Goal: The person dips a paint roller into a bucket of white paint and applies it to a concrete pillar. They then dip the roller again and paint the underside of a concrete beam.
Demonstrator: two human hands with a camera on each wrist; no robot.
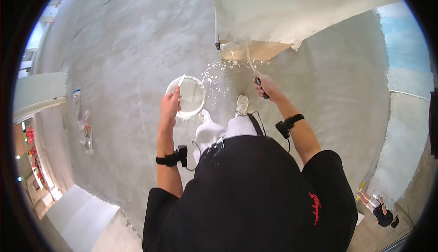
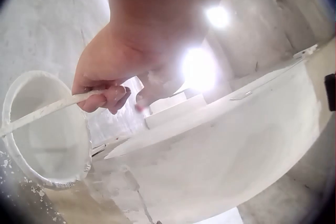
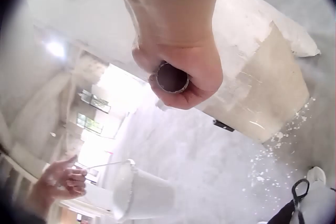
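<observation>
My left hand (image 1: 170,103) grips the pale, coated handle (image 2: 44,112) of a white bucket (image 2: 81,169). The bucket hangs in front of my legs, its round mouth facing up in the head view, with pale material inside. In the right wrist view it appears from the side. My right hand (image 1: 268,86) is wrapped round the dark handle (image 1: 261,89) of a putty knife. Its thin, curved blade (image 1: 249,55) is edge-on in the head view and reaches to the white wall section (image 1: 292,10). From the right wrist only the round handle end (image 3: 172,78) shows.
White flakes (image 1: 219,78) are scattered over the grey floor (image 1: 118,46) near my shoes. A tan bare panel (image 1: 255,51) edges the wall section. Clear plastic wrapping (image 1: 84,126) lies at left. Another person (image 1: 382,213) is far off at lower right.
</observation>
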